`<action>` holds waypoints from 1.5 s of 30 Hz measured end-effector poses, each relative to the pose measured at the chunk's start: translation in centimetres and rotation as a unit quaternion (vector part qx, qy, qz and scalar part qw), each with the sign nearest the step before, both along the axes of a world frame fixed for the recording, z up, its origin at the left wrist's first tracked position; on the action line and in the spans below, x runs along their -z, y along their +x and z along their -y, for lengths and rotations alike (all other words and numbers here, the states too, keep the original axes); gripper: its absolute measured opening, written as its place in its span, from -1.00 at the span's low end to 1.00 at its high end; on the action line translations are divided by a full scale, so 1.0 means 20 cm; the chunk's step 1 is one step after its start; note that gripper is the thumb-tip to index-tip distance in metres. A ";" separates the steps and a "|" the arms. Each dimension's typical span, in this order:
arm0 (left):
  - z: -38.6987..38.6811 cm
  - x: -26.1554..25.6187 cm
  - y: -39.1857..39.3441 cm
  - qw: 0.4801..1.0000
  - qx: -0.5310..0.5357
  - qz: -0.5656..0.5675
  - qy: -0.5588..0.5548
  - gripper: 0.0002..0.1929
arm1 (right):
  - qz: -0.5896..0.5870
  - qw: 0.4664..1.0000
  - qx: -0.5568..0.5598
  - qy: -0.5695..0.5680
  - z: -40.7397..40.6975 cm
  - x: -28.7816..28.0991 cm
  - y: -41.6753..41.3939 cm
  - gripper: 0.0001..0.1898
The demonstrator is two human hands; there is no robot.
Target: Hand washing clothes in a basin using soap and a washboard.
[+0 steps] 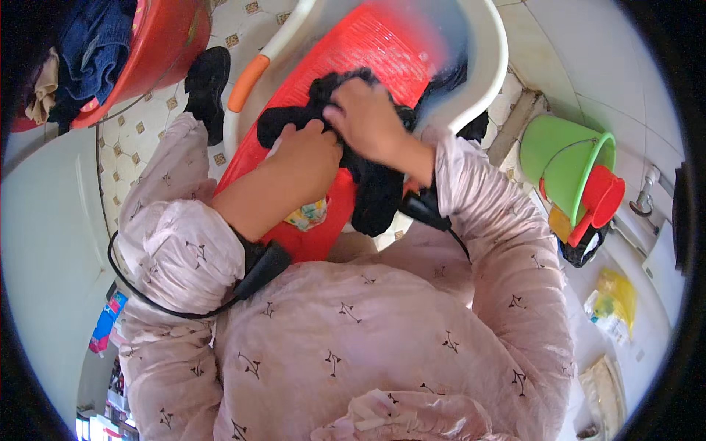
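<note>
A red plastic washboard [364, 44] leans in a white tub [499, 49] that holds cloudy water. Across the ridges lies a wet black garment [378, 201], bunched up under both hands. My left hand [309, 157] is closed on its left part, with a bit of something white at the fingers. My right hand [364, 118], slightly blurred, grips the upper part, fingers curled into the cloth. A small wrapped piece with yellow and green print [309, 214] rests on the washboard below my left hand. Dark fabric [449, 82] lies in the water right of the board.
At the upper left stands a red bucket [176, 44] with jeans [94, 49] and other clothes. A black slipper [207, 91] lies on the tiled floor beside the tub. On the right are a green bucket [557, 154], a red dipper [601, 193] and a yellow bag [615, 295].
</note>
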State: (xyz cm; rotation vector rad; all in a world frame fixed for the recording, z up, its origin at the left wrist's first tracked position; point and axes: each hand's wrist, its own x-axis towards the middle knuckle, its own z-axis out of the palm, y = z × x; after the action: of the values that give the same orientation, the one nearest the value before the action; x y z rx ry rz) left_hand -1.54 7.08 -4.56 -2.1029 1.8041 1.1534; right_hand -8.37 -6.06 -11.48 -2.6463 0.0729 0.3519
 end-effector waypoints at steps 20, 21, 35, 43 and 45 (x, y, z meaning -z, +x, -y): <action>0.06 0.03 0.02 0.998 0.046 -0.047 -0.022 -0.56 | 0.106 0.985 0.086 -0.101 0.45 0.21 -0.09 -0.79; 0.07 0.00 0.03 0.998 0.050 -0.037 -0.033 -0.56 | 0.116 0.983 0.089 -0.112 0.46 0.17 -0.09 -0.79; 0.07 -0.29 -0.12 0.357 -0.522 -0.738 -0.236 -0.59 | 0.428 0.884 0.129 0.137 -0.32 -0.78 -0.21 -0.75; 0.19 -0.32 -0.02 0.374 -0.673 -0.582 -0.259 -0.69 | 0.417 0.847 0.311 0.111 -0.17 -0.59 -0.02 -0.84; 0.20 -0.27 0.06 0.367 -0.672 -0.609 -0.206 -0.68 | 0.422 0.867 0.243 0.103 -0.26 -0.62 -0.02 -0.84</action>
State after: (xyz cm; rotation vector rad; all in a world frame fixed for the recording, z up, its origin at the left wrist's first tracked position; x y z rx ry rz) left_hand -0.40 3.13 0.84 -3.1571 -0.9181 3.5120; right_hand -8.87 -0.85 1.01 -2.2321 0.3775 -0.9077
